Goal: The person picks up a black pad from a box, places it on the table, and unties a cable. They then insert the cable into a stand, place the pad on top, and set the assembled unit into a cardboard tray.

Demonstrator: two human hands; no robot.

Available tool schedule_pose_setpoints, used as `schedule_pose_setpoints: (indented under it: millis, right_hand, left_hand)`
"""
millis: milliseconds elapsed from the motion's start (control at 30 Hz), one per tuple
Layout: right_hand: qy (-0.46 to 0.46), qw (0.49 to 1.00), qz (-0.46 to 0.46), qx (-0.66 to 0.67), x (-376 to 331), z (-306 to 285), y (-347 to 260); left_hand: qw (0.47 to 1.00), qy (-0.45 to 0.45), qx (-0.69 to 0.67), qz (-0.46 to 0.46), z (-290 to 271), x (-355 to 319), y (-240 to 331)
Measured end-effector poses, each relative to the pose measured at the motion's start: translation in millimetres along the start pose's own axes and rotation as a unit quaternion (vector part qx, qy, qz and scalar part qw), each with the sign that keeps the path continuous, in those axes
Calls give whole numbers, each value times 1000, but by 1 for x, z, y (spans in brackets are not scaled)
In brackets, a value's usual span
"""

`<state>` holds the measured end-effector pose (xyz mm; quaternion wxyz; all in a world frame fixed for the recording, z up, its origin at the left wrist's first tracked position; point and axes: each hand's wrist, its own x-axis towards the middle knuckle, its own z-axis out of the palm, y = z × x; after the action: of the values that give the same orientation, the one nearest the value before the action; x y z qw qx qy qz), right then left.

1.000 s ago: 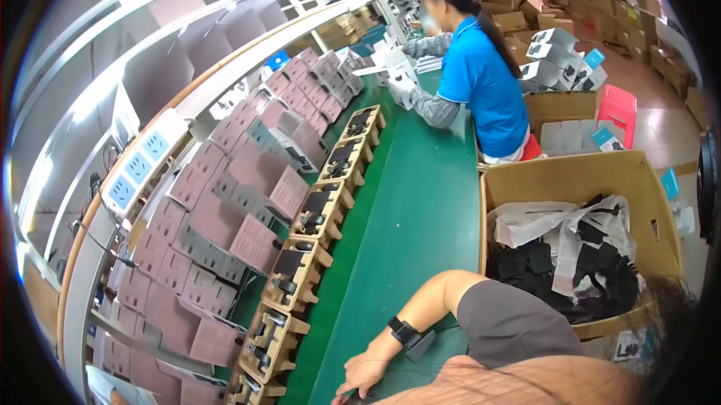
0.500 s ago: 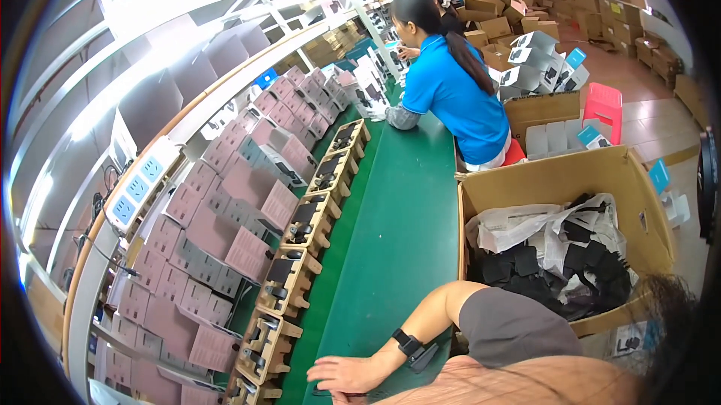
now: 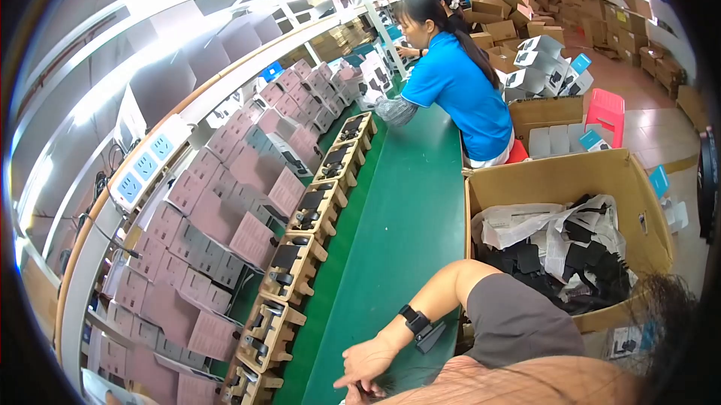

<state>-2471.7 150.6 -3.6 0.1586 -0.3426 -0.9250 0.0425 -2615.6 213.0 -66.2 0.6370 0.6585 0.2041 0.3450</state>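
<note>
My right hand (image 3: 369, 362) is low over the near end of the green work surface (image 3: 383, 255), its fingers bent downward. A small dark thing (image 3: 369, 388) shows under the fingers, too little of it to name. On that wrist is a black band (image 3: 414, 321) with a dark flat piece hanging from it. My left hand is not visible. Left of my right hand runs a row of light-brown moulded trays (image 3: 299, 273) holding black devices and parts.
Stacked pinkish-white boxes (image 3: 214, 217) line the left side under a power strip (image 3: 145, 167). A large carton (image 3: 563, 172) with black pieces stands at right. Beyond it a co-worker in a blue shirt (image 3: 469, 93) works near a red stool (image 3: 605, 116).
My right hand has moved a little right and its fingers, earlier stretched leftward, are now bent down. The co-worker's near arm has shifted left, and the whole view has tilted slightly.
</note>
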Motion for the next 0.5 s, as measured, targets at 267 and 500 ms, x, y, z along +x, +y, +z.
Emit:
schedule_pose_setpoints:
  millis: [267,500]
  right_hand:
    - [-36,937,144,317,5,7,31]
    - [291,921,260,18,30,-57,108]
  left_hand:
    - [985,110,-107,-74,-21,-52,3]
    - [938,244,247,4,-5,-53,-34]
